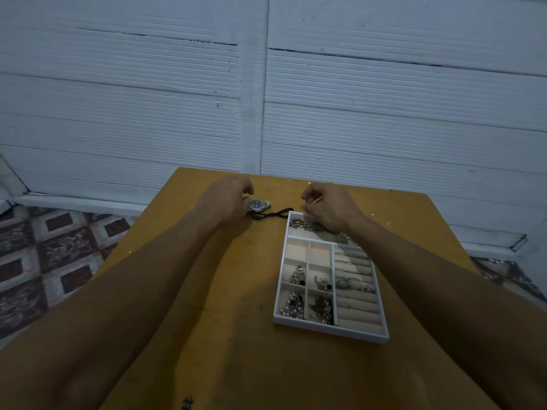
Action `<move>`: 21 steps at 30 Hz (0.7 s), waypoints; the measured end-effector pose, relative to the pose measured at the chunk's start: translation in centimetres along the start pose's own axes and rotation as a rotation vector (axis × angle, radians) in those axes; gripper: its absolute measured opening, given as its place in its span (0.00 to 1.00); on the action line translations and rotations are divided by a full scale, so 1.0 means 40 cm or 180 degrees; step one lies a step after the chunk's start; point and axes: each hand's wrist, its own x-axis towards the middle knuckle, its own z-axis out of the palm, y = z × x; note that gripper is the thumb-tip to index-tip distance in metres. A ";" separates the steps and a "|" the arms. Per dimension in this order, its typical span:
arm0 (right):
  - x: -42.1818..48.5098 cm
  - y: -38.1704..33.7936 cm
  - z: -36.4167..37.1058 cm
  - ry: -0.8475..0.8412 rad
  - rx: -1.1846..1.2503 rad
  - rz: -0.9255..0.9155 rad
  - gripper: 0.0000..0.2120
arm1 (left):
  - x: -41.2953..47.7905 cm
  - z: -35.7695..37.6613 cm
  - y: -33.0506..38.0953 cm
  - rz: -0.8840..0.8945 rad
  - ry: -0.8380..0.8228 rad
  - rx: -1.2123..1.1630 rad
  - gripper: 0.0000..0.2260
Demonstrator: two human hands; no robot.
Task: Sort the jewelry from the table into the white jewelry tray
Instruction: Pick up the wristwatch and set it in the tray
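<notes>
Mustard-yellow desk (225,291) under everything, with the white tray (328,329) nearest, toward the right. Already well stocked: beads (291,304) and small metal pieces (321,309) in the little near squares, rings (352,284) on the padded rolls, a chain (305,225) in the long far slot. Some risk of a knock from the right forearm (444,276), stretched over the roll side, and of loose bits hopping across the dividers.

Further out, right hand (328,207) hovering over the far slot, grip clenched in a pinch on a thin pale sliver (316,199), too small to name. Easy to drop short of the rim, or to tangle in the chain below.

Just past the tray's far left corner, a black cord (275,213) lying on the desk, ending right under a watch (259,205); both yet to be sorted. Likely to drag along and catch the tray wall if hooked during a lift of the watch.

Left hand (228,199) curled close against the watch, grip either closed on the strap or merely touching it: cannot tell. Probably heavy enough to slip from a loose pinch.

Desk top worn and scuffed, dotted with pale specks (373,214) toward the far edge. Beyond, a wall (384,113) of white ribbed panels with dark cracked seams. Patterned red-brown floor tiles (59,247) on either side, in dim bluish light.
</notes>
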 end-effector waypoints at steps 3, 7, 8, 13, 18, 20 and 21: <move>0.028 -0.031 0.022 -0.0104 -0.0113 -0.0063 0.06 | -0.013 0.005 -0.026 -0.0147 -0.0153 0.0005 0.16; 0.063 -0.075 0.061 -0.0380 -0.0288 -0.0158 0.13 | -0.017 0.021 -0.048 -0.0243 -0.0201 -0.0108 0.20; 0.071 -0.085 0.071 -0.0449 -0.0362 -0.0189 0.14 | -0.015 0.024 -0.052 -0.0241 -0.0220 -0.0109 0.20; 0.106 -0.120 0.113 -0.0710 -0.0902 -0.0325 0.17 | -0.008 0.042 -0.061 -0.0185 -0.0379 -0.0099 0.22; 0.121 -0.128 0.119 -0.0772 -0.0963 -0.0299 0.18 | 0.007 0.054 -0.069 -0.0217 -0.0350 -0.0059 0.21; 0.123 -0.129 0.117 -0.0764 -0.0977 -0.0306 0.18 | 0.011 0.053 -0.071 -0.0228 -0.0353 -0.0067 0.19; 0.125 -0.128 0.118 -0.0771 -0.0985 -0.0297 0.18 | 0.013 0.053 -0.070 -0.0230 -0.0353 -0.0081 0.19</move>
